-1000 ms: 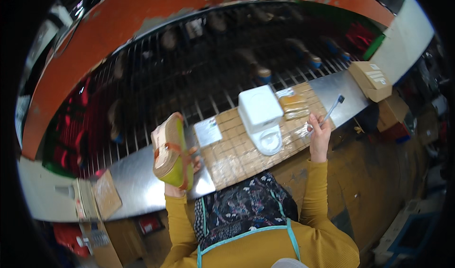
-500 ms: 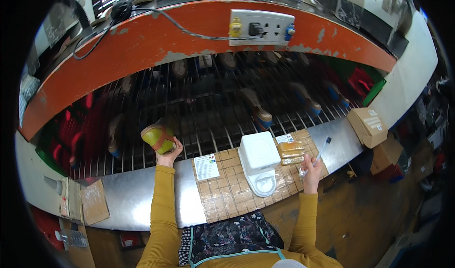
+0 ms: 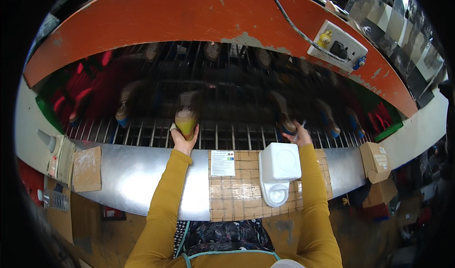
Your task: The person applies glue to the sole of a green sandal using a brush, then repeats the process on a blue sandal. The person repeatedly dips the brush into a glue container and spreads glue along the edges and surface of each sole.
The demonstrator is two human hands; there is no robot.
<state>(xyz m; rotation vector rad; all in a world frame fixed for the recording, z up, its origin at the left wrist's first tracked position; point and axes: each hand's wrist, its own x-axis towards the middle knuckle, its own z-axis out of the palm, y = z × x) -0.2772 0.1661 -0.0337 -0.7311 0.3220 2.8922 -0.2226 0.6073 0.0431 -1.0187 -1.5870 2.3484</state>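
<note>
My left hand (image 3: 184, 139) is closed round the yellow-green heel end of a shoe on a last (image 3: 186, 119), over the near edge of a rack of metal bars. The pale sole faces up, its toe pointing away. My right hand (image 3: 301, 136) is at the heel of another shoe with a blue last (image 3: 287, 125) on the bars, fingertips at or touching it. A small pale bit of a thin brush (image 3: 304, 124) shows by its fingers; the rest is hidden. Nearer me, a white dispenser bottle (image 3: 280, 161) with a round dish stands beside my right forearm.
Several more shoes, such as one at left (image 3: 124, 109), lie on the dark bars under an orange panel (image 3: 166, 24). A metal ledge (image 3: 137, 187) carries a taped brown mat (image 3: 237, 197) and a printed card (image 3: 222, 163). Cardboard boxes (image 3: 375, 159) stand at right.
My left hand has turned the shoe sole up and set it lower over the bars. My right hand has reached from the mat forward to a shoe on the bars. The view has shifted.
</note>
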